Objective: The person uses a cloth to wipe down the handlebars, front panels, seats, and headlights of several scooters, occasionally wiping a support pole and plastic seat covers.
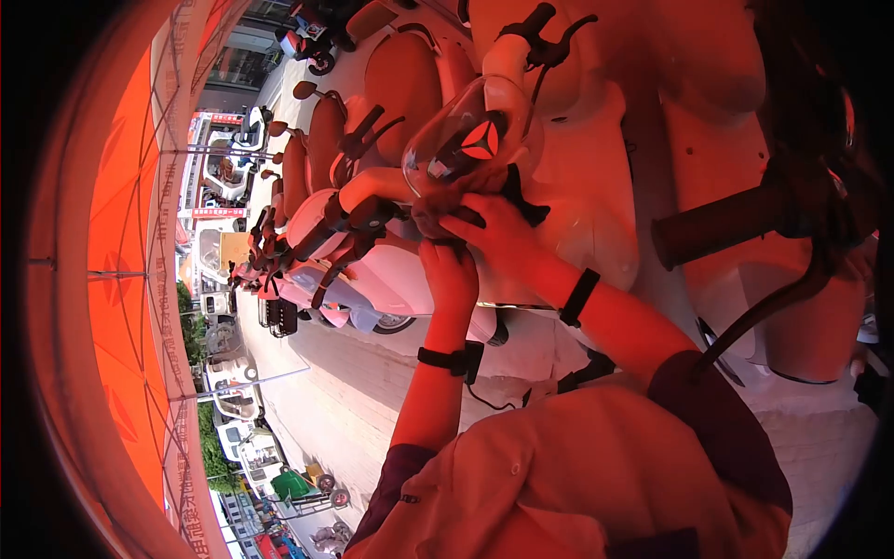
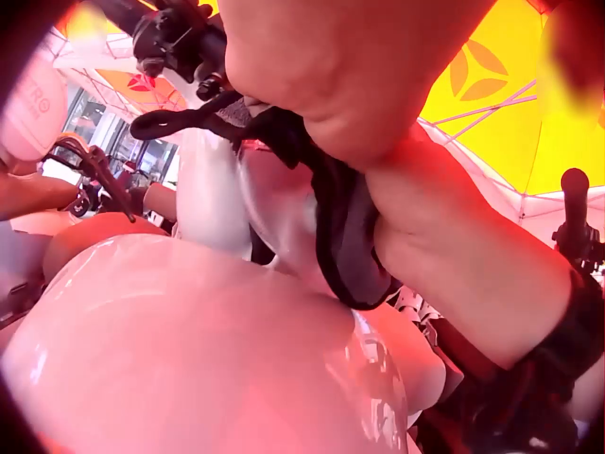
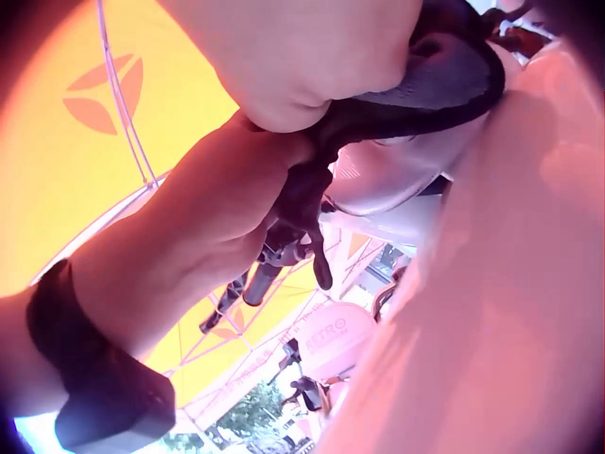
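Both hands meet at the lower end of a rounded, see-through shell (image 1: 438,154) marked with a three-leaf emblem, between the handlebars of a pale scooter. My left hand (image 1: 452,275) grips a black, strap-like piece (image 2: 345,218) at the shell's edge; its fingertips are hidden in the left wrist view. My right hand (image 1: 503,233) curls its fingers onto the same black piece from the other side. A loose black tail (image 1: 527,200) sticks out beyond it. In the right wrist view, black trim (image 3: 416,123) bends round a grey panel under the palm.
A black handlebar grip (image 1: 717,228) with its brake lever juts in at the right. Another handlebar (image 1: 535,23) rises at the top. More parked scooters (image 1: 400,79) stand alongside. An orange canopy (image 1: 121,345) hangs over the scene, with three-wheelers (image 1: 237,387) beyond on the road.
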The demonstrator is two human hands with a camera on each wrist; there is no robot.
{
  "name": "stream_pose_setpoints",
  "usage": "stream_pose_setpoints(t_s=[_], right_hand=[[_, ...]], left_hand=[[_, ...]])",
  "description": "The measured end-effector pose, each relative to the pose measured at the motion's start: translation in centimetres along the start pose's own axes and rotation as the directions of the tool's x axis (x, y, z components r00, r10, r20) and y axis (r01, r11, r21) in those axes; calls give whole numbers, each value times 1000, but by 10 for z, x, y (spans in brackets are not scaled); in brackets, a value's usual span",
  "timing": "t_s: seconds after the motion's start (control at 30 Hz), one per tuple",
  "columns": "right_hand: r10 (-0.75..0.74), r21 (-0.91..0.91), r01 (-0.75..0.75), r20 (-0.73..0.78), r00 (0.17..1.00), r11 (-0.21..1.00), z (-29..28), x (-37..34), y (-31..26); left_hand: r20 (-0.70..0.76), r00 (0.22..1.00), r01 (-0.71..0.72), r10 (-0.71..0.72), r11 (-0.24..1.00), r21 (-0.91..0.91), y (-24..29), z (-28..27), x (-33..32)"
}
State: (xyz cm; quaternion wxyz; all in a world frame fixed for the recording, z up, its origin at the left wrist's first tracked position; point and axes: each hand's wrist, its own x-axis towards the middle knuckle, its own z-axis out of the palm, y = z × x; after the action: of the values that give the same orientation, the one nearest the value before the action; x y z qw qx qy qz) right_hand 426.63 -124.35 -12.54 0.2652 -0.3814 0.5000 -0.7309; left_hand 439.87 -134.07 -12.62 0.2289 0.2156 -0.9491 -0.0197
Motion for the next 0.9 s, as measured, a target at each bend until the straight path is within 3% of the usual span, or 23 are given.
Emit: stream_pose_setpoints(t_s=[0.03, 0.1, 0.2, 0.3, 0.33, 0.37, 0.4, 0.47, 0.5, 0.57, 0.6, 0.63, 0.67, 0.7, 0.77, 0.8, 0.83, 0.9], right_hand=[[-122, -216, 114, -23, 992, 970, 8, -10, 15], [-356, -614, 294, 21, 934, 733, 19, -24, 34], [-486, -723, 411, 120, 866, 555, 2, -25, 21], [-553, -769, 273, -124, 824, 578, -15, -26, -14], [-554, -736, 222, -243, 796, 640, -18, -27, -31], [-550, -696, 182, -350, 758, 695, -19, -25, -49], [-537, -649, 151, -450, 713, 745, -20, -23, -59], [-567, -660, 164, -461, 683, 734, -23, -10, -58], [-582, -661, 172, -471, 663, 730, -21, -4, -55], [-653, -834, 127, -316, 688, 537, -3, 6, -41], [-673, -898, 112, -232, 703, 426, 3, 11, -34], [-681, -907, 110, -221, 698, 407, 10, 12, -26], [-690, -916, 109, -209, 693, 386, 15, 12, -20], [-697, -924, 108, -196, 690, 367, 13, 13, -16], [-656, -871, 248, -106, 747, 424, -15, 17, -17], [-634, -832, 314, -59, 771, 458, -29, 20, -18], [-650, -824, 299, -105, 753, 481, -39, 24, -21], [-576, -742, 150, -360, 734, 654, -54, 34, -29]], left_hand=[[76, 997, 30, -27, 999, -39, -6, 0, -12], [227, 972, 95, -68, 989, -112, -11, -3, -23], [329, 942, 47, 66, 945, -324, -16, -27, -10], [341, 935, 20, 101, 942, -334, 23, -85, 18], [173, 954, -179, 244, 929, -324, 17, -92, 27], [161, 953, -170, 256, 894, -415, 25, -109, 43], [121, 943, -247, 309, 898, -365, 35, -127, 60], [-3, 961, -261, 277, 899, -352, 33, -134, 91], [-162, 939, -333, 305, 922, -196, 24, -125, 109], [-172, 934, -344, 313, 919, -192, 27, -121, 144], [-54, 957, -290, 285, 938, -190, 23, -116, 159], [65, 966, -237, 252, 955, -177, 12, -109, 172], [275, 956, 41, 101, 883, -467, 2, -98, 189], [467, 883, 371, -57, 694, -617, -8, -86, 205], [638, 765, 594, -91, 481, -644, 6, -91, 231], [718, 690, 696, -94, 359, -622, 16, -95, 242], [765, 644, 703, -20, 411, -581, 32, -98, 254], [827, 535, 675, 171, 502, -540, 53, -92, 285]])
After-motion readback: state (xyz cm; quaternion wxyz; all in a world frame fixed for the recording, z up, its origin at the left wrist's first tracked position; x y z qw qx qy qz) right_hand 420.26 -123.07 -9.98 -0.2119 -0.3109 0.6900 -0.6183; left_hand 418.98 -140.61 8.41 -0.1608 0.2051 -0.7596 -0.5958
